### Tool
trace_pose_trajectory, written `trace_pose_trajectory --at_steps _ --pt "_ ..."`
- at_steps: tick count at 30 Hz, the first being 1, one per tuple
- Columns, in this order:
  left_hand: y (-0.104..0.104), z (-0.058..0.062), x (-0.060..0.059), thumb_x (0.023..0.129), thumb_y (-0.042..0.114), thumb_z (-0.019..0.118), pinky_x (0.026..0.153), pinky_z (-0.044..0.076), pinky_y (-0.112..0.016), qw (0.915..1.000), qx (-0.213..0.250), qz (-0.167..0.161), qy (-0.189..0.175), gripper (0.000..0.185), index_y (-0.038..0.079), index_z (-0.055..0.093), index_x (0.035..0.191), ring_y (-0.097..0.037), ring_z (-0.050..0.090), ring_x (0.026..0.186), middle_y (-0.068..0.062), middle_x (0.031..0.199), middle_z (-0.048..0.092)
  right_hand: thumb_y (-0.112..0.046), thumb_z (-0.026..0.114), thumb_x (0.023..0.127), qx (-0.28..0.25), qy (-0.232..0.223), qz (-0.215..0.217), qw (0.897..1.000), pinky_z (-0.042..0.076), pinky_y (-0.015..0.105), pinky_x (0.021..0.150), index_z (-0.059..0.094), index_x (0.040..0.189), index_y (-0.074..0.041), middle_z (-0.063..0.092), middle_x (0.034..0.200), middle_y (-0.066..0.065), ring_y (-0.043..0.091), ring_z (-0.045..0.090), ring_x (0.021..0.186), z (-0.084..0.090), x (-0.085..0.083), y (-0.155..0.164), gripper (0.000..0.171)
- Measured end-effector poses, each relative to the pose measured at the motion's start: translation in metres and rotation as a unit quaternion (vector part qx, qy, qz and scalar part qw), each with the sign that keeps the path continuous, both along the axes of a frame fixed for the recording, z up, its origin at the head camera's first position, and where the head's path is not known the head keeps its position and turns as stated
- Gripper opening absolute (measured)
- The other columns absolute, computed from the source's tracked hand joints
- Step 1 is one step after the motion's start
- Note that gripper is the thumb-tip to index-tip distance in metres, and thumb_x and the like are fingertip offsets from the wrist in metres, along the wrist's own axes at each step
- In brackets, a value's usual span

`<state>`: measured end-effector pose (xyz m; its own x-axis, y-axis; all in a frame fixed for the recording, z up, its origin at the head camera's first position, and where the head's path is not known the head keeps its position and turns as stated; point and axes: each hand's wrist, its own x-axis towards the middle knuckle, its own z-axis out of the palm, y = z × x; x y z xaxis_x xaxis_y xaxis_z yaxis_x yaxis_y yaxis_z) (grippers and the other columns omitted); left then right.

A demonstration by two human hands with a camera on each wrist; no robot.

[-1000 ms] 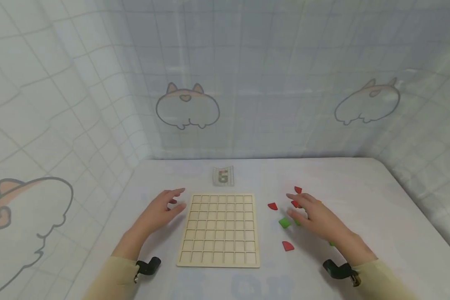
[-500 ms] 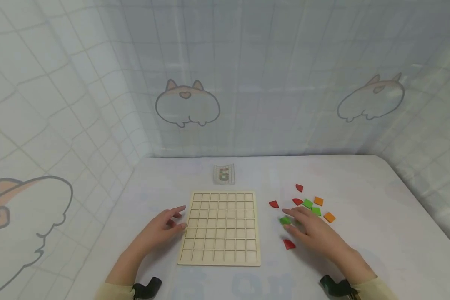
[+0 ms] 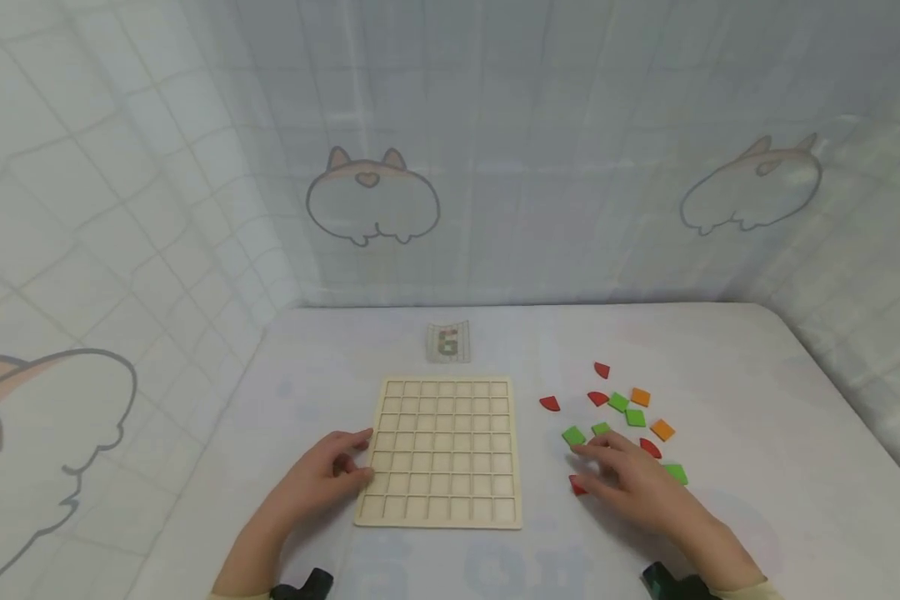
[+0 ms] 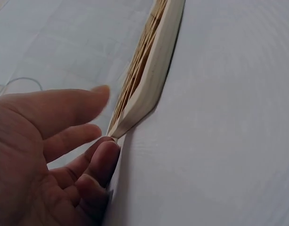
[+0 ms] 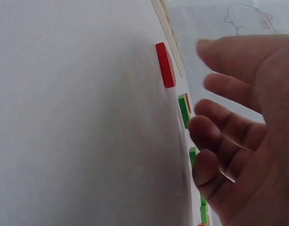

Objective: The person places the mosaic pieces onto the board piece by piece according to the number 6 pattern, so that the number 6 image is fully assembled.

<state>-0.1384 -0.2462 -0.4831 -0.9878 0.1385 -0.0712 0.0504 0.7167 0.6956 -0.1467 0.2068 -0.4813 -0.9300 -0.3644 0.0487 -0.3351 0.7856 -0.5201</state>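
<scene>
White cloth covered the table [image 3: 720, 375]. My left hand [image 3: 322, 479], fingers relaxed, touched the wooden grid board [image 3: 442, 450] at its left edge. My right hand [image 3: 630, 483] (loosely spread, holding nothing) hovered over scattered tiles, nearest a red tile [image 3: 576, 486] right of the board.

A small card [image 3: 447, 342] printed with a figure 6 on a grid lies on the white worktop [image 3: 757, 392] near its far edge, flat and slightly curled. A pale checked cloth [image 3: 540, 125] hangs behind and along both sides of the worktop. It carries cartoon drawings of a round, eared animal: one [image 3: 371, 200] behind the card, one [image 3: 753, 193] toward the far right, and one [image 3: 41, 433] on the left side.
</scene>
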Motion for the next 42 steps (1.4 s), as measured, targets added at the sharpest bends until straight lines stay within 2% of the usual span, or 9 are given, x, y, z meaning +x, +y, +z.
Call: trace_pose_trajectory --at_steps 4,9,17,28,33,36,42 --pt "0.001 -0.004 0.0 0.073 0.036 0.074 0.064 0.04 -0.023 0.9997 -0.02 -0.011 0.009 0.06 0.024 0.052 0.127 -0.008 0.051 0.075 0.01 0.106 0.05 -0.051 0.068 0.073 0.012 -0.014 -0.007 1.0 0.044 0.018 0.064 0.064 0.106 -0.039 0.047 0.092 -0.021 0.002 0.045 0.077 -0.003 0.002 0.002 0.036" --pt "0.002 -0.005 0.001 0.072 0.03 0.075 0.063 0.039 -0.022 0.9989 -0.043 -0.009 0.017 0.061 0.021 0.052 0.128 -0.007 0.049 0.074 0.01 0.105 0.048 -0.048 0.069 0.073 0.012 -0.024 0.0 1.0 0.043 0.017 0.062 0.065 0.101 -0.041 0.047 0.087 -0.022 0.001 0.045 0.075 -0.007 0.002 0.004 0.029" --pt "0.003 -0.005 0.001 0.073 0.027 0.074 0.063 0.038 -0.022 0.9988 -0.046 -0.009 0.016 0.06 0.019 0.052 0.128 -0.008 0.048 0.073 0.009 0.103 0.047 -0.043 0.071 0.073 0.012 0.005 0.019 1.0 0.043 0.016 0.062 0.066 0.095 -0.042 0.046 0.085 -0.021 -0.001 0.045 0.075 -0.008 0.001 0.002 0.022" --pt "0.002 -0.006 0.001 0.074 0.028 0.074 0.062 0.039 -0.022 0.999 -0.037 -0.019 0.018 0.06 0.018 0.052 0.129 -0.008 0.048 0.073 0.008 0.104 0.046 -0.043 0.072 0.072 0.04 0.0 -0.009 0.999 0.042 0.016 0.061 0.064 0.087 -0.043 0.047 0.081 -0.025 0.0 0.045 0.071 -0.007 0.002 -0.005 0.018" --pt "0.003 -0.004 0.002 0.074 0.028 0.074 0.063 0.038 -0.022 0.9992 -0.033 -0.015 0.015 0.06 0.019 0.052 0.129 -0.008 0.048 0.074 0.009 0.103 0.046 -0.042 0.071 0.073 0.035 -0.002 -0.02 0.999 0.043 0.017 0.061 0.063 0.088 -0.042 0.049 0.077 -0.026 -0.001 0.046 0.07 -0.005 0.0 -0.009 0.018" --pt "0.004 -0.004 0.002 0.073 0.027 0.075 0.063 0.039 -0.022 0.9994 -0.03 -0.008 0.011 0.06 0.019 0.052 0.128 -0.008 0.047 0.074 0.009 0.102 0.046 -0.04 0.072 0.073 0.03 0.006 -0.02 0.999 0.044 0.018 0.063 0.062 0.089 -0.041 0.05 0.076 -0.027 -0.002 0.046 0.07 -0.002 -0.002 -0.013 0.019" --pt "0.005 -0.006 0.002 0.072 0.028 0.075 0.061 0.039 -0.023 0.9994 -0.034 0.009 -0.007 0.061 0.022 0.052 0.128 -0.008 0.047 0.074 0.011 0.102 0.046 -0.036 0.072 0.073 0.022 0.054 -0.006 0.998 0.045 0.019 0.067 0.064 0.086 -0.038 0.051 0.077 -0.027 -0.004 0.048 0.072 0.005 -0.012 -0.03 0.016"
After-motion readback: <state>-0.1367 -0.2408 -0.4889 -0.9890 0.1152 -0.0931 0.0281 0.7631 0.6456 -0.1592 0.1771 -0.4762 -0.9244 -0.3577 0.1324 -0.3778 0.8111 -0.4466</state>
